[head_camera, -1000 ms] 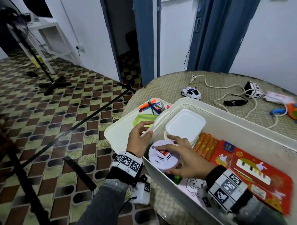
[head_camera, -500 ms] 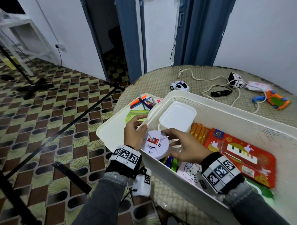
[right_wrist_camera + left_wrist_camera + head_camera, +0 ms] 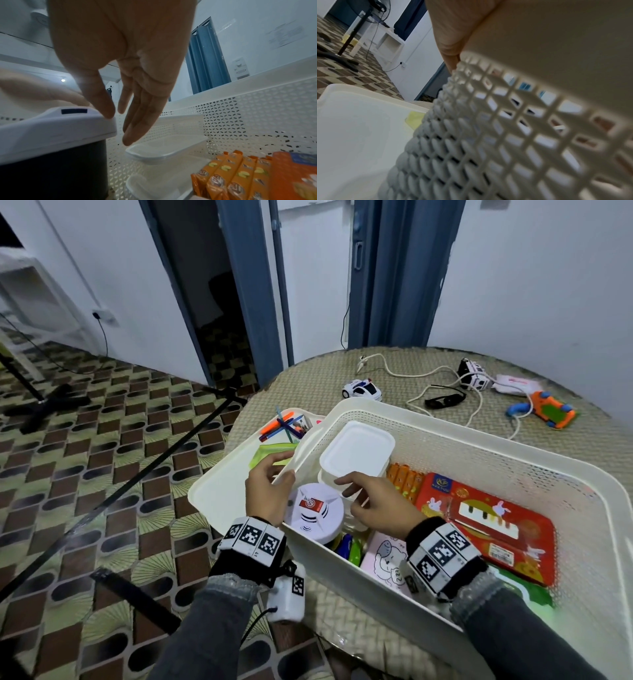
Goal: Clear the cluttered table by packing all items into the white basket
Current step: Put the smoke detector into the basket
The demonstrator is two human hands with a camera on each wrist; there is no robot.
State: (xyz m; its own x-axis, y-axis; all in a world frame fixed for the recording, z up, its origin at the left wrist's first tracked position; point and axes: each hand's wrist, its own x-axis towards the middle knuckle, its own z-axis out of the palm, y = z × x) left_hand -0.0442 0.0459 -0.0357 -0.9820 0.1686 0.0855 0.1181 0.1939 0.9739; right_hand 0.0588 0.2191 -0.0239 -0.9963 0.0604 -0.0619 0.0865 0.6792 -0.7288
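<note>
One white basket (image 3: 445, 440) and one white tray (image 3: 212, 501) sit on the table. Two toy cars (image 3: 361, 389) (image 3: 474, 375), one pair of sunglasses (image 3: 445, 400) and one orange toy (image 3: 551, 414) lie behind. Two hands (image 3: 265, 494) (image 3: 376, 505) are present.

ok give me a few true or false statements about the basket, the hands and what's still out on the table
1. The left hand holds the rim of the white basket. True.
2. The right hand has its grip closed round the round white lid. False: its fingers are straight, the thumb just touching the lid's edge.
3. The toy police car is inside the basket. False: it sits on the table beyond it.
4. The orange packets lie in the basket beside the red toy piano. True.
5. The sunglasses are on the table. True.
</note>
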